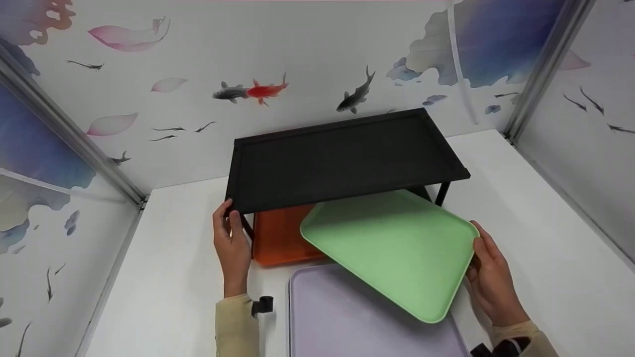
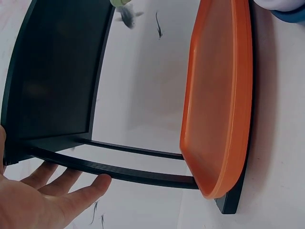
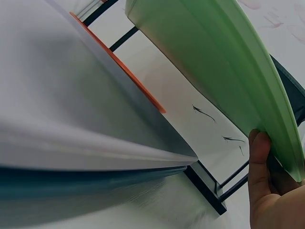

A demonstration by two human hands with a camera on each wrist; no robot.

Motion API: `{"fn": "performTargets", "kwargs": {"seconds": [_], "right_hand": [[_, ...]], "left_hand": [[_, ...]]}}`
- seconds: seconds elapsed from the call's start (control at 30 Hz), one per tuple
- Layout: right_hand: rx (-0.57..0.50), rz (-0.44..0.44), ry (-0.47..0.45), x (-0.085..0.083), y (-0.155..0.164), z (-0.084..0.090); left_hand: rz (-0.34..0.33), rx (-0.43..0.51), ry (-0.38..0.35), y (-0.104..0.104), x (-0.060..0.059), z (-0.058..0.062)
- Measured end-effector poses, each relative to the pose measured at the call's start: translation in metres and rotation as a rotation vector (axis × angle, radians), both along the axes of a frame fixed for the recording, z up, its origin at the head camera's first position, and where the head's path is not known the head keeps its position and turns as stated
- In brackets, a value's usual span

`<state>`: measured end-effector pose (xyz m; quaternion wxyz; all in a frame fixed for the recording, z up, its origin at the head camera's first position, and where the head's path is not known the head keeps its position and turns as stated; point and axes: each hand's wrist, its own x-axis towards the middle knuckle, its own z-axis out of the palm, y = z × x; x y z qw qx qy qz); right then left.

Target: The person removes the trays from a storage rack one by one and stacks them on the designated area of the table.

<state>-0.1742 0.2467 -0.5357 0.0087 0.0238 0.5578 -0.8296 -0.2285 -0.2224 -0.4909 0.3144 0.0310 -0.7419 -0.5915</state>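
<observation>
At the centre of the head view a black shelf (image 1: pixel 342 158) stands on a white worktop (image 1: pixel 536 238), its flat top raised on thin legs. The left hand (image 1: pixel 230 243) sits at the shelf's lower-left corner, thumb up against the front edge; in the left wrist view its fingers (image 2: pixel 71 191) lie straight and loose just beside the shelf's black leg bar, palm open, gripping nothing. Under the shelf, toward its left side, lies an orange tray (image 1: pixel 278 238), its near end showing out from below the top. The right hand (image 1: pixel 491 277) holds a green tray (image 1: pixel 392 248) by its right edge, fingers curled under the rim and the thumb (image 3: pixel 259 152) pressed on it. The green tray is tilted, its far end tucked beneath the shelf's front edge and over the orange tray. Along the bottom of the frame a lilac tray (image 1: pixel 347 317) lies flat on the worktop, partly below the green one.
</observation>
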Motion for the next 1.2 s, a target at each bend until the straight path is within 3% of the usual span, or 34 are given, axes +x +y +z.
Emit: {"fn": "performTargets", "kwargs": {"seconds": [0.57,0.93,1.17,1.2], "right_hand": [[0.109,-0.003,-0.018,-0.0004,-0.0018,0.0011],[0.114,-0.012,-0.044,-0.0005,-0.0032,0.0001],[0.132,-0.013,-0.050,-0.0001,-0.0031,-0.0005],[0.133,-0.013,-0.052,-0.0001,-0.0032,-0.0005]], "left_hand": [[0.006,-0.002,-0.001,0.0001,0.0001,0.0024],[0.010,-0.010,0.002,-0.0003,-0.0012,0.0004],[0.008,-0.007,0.005,0.0025,0.0018,0.0053],[0.007,-0.007,0.006,0.0004,-0.0010,0.0013]]}}
